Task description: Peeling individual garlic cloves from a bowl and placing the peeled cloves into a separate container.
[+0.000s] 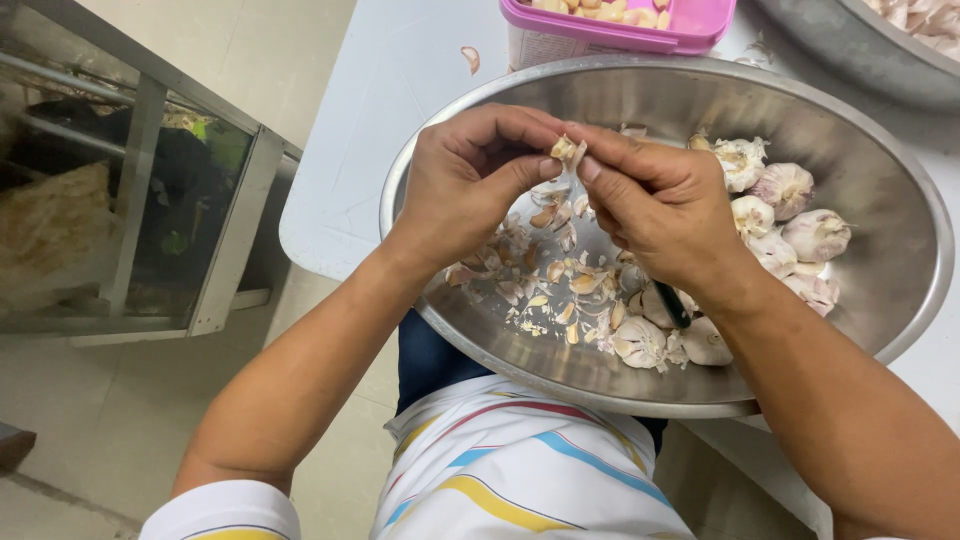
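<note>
The left hand (470,185) and the right hand (655,205) are brought together over the middle of a wide steel bowl (880,300), and a single garlic clove (566,150) is pinched between the fingertips of both, each hand closed on it from its own side. The clove is held high and right above the bowl's centre, so it seems that whatever skin is pulled away can drop straight inside rather than onto the counter (400,90). Below the hands, loose cloves and papery skins (560,290) are scattered across the bottom of the bowl, while whole garlic bulbs (785,215) are heaped against the far right wall, within easy reach of the right hand. The bowl itself is drawn to the near edge of the counter and overhangs the lap, which keeps the work close to the body. Behind it, a pink plastic tub (690,30) is filled with pale peeled cloves, set just past the bowl's rim. A second metal bowl (850,50) is seen at the upper right corner, its contents mostly cut off. One stray clove (470,58) is left lying on the counter beside the tub.
</note>
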